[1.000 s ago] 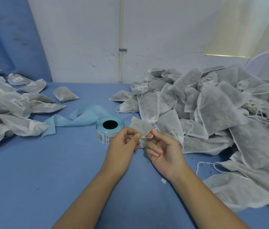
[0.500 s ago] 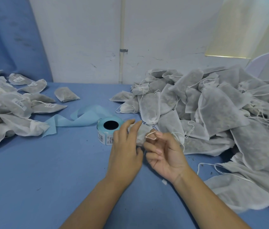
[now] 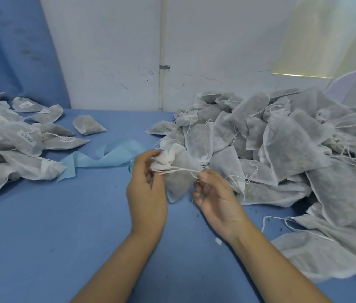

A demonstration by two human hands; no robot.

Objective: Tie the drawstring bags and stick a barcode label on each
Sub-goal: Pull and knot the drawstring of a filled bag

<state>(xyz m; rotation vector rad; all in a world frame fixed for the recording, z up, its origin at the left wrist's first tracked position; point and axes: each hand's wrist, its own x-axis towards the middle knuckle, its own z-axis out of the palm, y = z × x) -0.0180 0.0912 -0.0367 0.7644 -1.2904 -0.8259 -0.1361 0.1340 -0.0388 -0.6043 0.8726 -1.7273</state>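
A small white drawstring bag (image 3: 178,178) hangs above the middle of the blue table, its gathered neck pointing left. My left hand (image 3: 147,193) grips that bunched neck. My right hand (image 3: 215,195) pinches the bag's white drawstring (image 3: 181,170), which runs taut between the two hands. The label roll is almost wholly hidden behind my left hand; only a sliver of its pale blue edge (image 3: 131,166) shows.
A big heap of unlabelled bags (image 3: 281,149) fills the right side. Bags bearing barcode labels (image 3: 28,138) lie in a pile at the left. A strip of pale blue backing paper (image 3: 107,157) trails across the table. The white wall stands behind.
The bag has been lifted off the table and turned. My left hand moved from cupping it to gripping its neck, and my right hand has drawn the string out to the right.
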